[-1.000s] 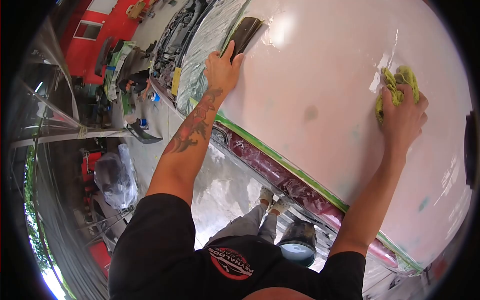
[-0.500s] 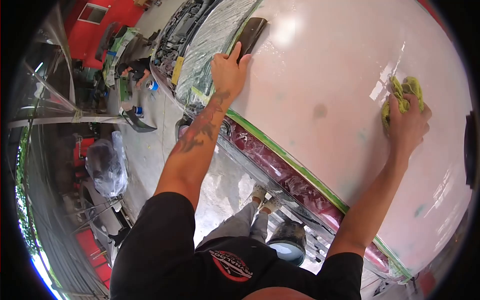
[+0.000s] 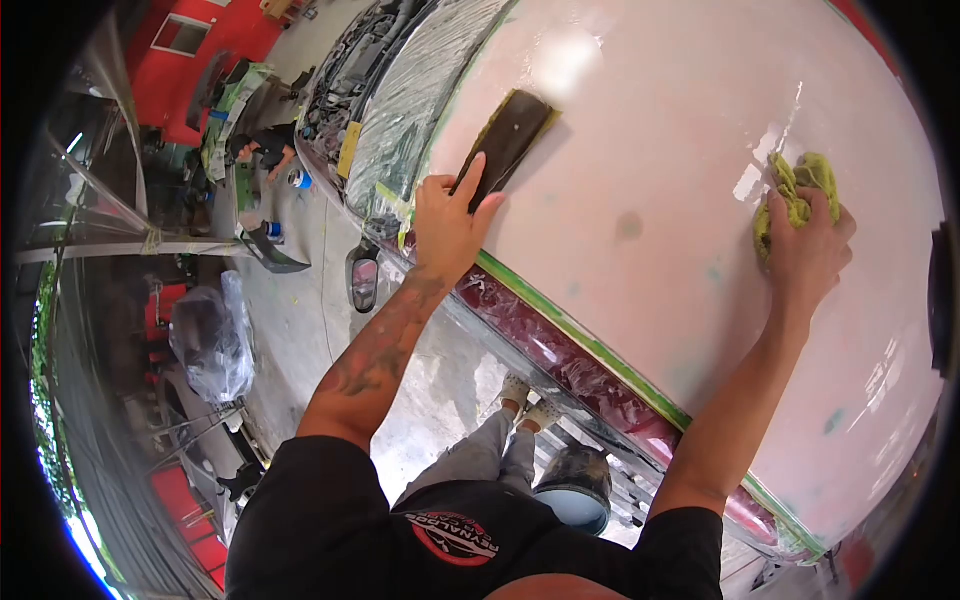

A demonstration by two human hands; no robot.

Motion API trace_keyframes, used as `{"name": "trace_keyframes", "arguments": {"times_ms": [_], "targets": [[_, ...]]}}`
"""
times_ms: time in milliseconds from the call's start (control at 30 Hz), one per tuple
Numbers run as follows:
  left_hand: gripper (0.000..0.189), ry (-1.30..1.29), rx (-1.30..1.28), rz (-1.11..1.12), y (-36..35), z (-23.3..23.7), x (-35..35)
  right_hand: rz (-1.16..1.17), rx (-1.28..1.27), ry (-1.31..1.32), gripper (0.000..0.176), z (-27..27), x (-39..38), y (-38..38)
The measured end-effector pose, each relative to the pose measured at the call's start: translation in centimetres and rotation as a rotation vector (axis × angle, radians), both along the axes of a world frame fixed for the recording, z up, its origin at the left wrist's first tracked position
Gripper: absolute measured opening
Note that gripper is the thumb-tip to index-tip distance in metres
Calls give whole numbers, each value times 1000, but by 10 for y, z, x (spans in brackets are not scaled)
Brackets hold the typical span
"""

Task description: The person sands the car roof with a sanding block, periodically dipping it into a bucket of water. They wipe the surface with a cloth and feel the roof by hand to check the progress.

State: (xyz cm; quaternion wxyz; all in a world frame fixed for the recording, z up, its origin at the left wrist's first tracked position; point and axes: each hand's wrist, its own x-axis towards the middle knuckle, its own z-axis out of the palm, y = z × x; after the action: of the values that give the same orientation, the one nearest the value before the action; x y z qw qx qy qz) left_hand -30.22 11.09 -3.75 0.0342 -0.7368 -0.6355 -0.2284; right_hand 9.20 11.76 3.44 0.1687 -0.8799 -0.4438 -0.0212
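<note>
My left hand (image 3: 451, 222) grips the near end of a dark sanding block (image 3: 508, 140), its index finger stretched along the top. Yellowish edges show along the block's sides, and it lies flat on the pale pink car roof (image 3: 640, 300) near the plastic-covered windshield. Over on the right, my right hand (image 3: 808, 240) is closed around a bunched yellow-green cloth (image 3: 800, 195) pressed to the roof. Wet streaks shine beside the cloth. Darker and greenish spots mark the roof's surface.
Green masking tape (image 3: 580, 335) runs along the roof's near edge above plastic-covered red bodywork. A bucket (image 3: 575, 490) of liquid stands by my feet. Clear plastic covers the windshield (image 3: 430, 90). Another person (image 3: 268, 148) crouches in the background at left, near loose car parts.
My left hand has drawn the sanding block away from the windshield edge, toward me and further onto the roof. My right hand and the cloth have shifted only slightly left.
</note>
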Motion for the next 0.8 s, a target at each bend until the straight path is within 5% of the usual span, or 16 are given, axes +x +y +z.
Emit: {"name": "trace_keyframes", "arguments": {"times_ms": [200,367,433,533,667,800], "targets": [[50,23,-31,129,70,-4,-28,3,2,1,39,3,-2,-1],[51,-11,42,-29,3,1,-16,-2,6,8,40,4,-3,0],[52,50,71,-53,32,-3,-28,-6,-14,6,40,5,-4,-1],[54,53,-69,217,87,-4,-33,17,16,27,39,4,-3,-2],[53,90,33,29,17,-3,-19,1,-1,38,38,3,-3,-1],[53,85,-51,51,47,-1,-33,2,-5,32,38,5,-4,-1]]}}
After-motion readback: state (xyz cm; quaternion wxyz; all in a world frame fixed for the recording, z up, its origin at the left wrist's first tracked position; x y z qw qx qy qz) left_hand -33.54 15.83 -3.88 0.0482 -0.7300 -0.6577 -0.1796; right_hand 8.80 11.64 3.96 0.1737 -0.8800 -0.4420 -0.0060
